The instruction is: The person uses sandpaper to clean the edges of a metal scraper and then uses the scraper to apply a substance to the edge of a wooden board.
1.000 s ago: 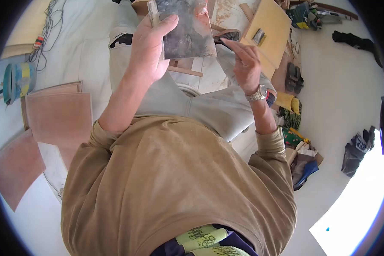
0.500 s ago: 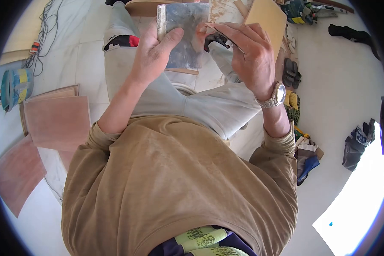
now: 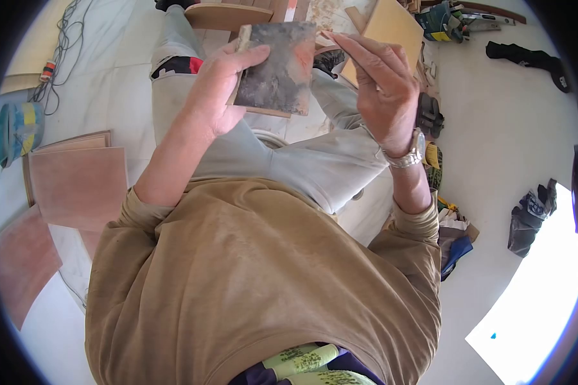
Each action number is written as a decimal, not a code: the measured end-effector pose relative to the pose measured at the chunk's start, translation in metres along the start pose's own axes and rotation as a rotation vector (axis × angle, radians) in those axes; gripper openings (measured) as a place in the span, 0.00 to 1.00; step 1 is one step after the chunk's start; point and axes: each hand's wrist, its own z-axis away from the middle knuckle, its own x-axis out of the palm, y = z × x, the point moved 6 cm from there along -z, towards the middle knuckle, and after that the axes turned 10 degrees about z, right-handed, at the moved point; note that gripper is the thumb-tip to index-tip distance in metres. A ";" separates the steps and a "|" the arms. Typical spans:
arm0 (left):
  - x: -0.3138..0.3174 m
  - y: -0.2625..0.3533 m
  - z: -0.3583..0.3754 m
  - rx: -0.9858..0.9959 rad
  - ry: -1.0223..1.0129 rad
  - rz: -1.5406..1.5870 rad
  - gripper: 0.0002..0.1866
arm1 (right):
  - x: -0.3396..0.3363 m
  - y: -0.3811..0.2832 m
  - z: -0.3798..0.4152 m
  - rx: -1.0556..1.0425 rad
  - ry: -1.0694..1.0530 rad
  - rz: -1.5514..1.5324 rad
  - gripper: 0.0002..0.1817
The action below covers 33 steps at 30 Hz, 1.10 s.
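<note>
A dark, stained rectangular plate (image 3: pixel 273 70) with reddish smears on its right side hangs over my lap. My left hand (image 3: pixel 221 83) holds it by the left edge, thumb across its face. Just right of the plate is my right hand (image 3: pixel 385 80), wearing a metal watch (image 3: pixel 410 153). Its fingers are bent together toward the plate's upper right corner, pinching something thin whose nature I cannot make out.
Reddish-brown boards (image 3: pixel 80 186) lie at the left, below a blue-green tool (image 3: pixel 20 131) and a cable (image 3: pixel 64 58). A yellowish board (image 3: pixel 388 38) stands behind my right hand. Sandals (image 3: pixel 429 115) and dark cloth (image 3: pixel 526 56) lie at the right.
The plate has moved down and tilted, and my left thumb has shifted on its face. My right hand has moved slightly right and down, farther from the plate.
</note>
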 end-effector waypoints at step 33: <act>-0.069 0.029 -0.008 0.390 0.112 -0.329 0.20 | 0.030 0.008 0.020 0.226 -0.169 -0.126 0.21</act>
